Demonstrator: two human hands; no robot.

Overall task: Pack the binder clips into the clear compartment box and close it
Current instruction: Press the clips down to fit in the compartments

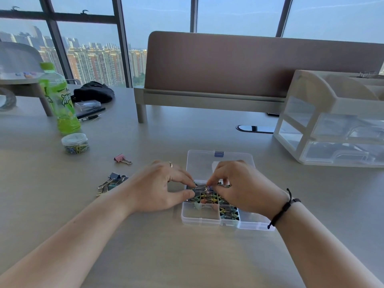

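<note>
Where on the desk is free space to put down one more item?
Free: the desk between the forearms, and between the compartment box and the drawer organizer. Crowded: left, around the loose binder clips, pink clip, jar and bottle.

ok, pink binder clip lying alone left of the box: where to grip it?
Pinch the pink binder clip across its pink body from above. It lies flat on the table, wire handles pointing right and toward the person, with clear space around it.
</note>
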